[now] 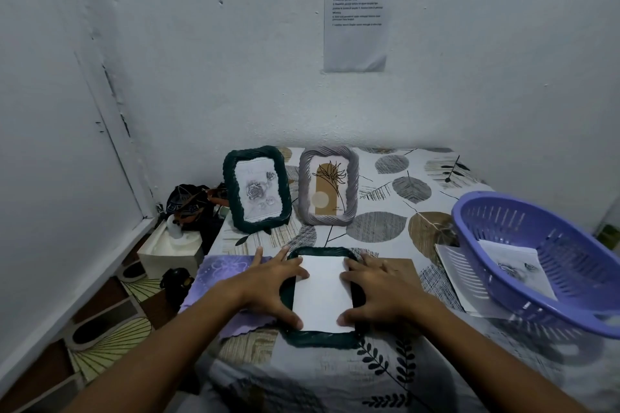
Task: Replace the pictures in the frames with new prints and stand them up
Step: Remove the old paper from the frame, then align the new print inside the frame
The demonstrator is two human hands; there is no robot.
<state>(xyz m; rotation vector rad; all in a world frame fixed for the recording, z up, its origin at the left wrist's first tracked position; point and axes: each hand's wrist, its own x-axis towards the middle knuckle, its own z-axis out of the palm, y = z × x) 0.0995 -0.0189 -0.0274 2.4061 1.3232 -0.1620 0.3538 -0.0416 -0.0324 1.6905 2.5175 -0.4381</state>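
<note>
White plaster walls meet in a corner behind the worktop (pixel 385 362), which wears a cloth printed with leaves and grey and tan discs. A lilac plastic basket (pixel 496 228) sits tilted at the right, with a printed sheet (pixel 516 266) inside it and more paper (pixel 451 270) under its near edge. At the back stand two upright frames side by side: a dark green frame (pixel 231 191) holding a rose drawing, and a grey frame (pixel 352 184) holding a tan botanical print. Near the front a second dark green frame (pixel 318 339) lies flat, a blank white sheet (pixel 322 295) resting inside it. A purple cloth (pixel 221 275) lies just left of it. The left hand (pixel 268 285) and right hand (pixel 379 288) are spread wide, fingertips and thumbs pressing the sheet's side edges down.
</note>
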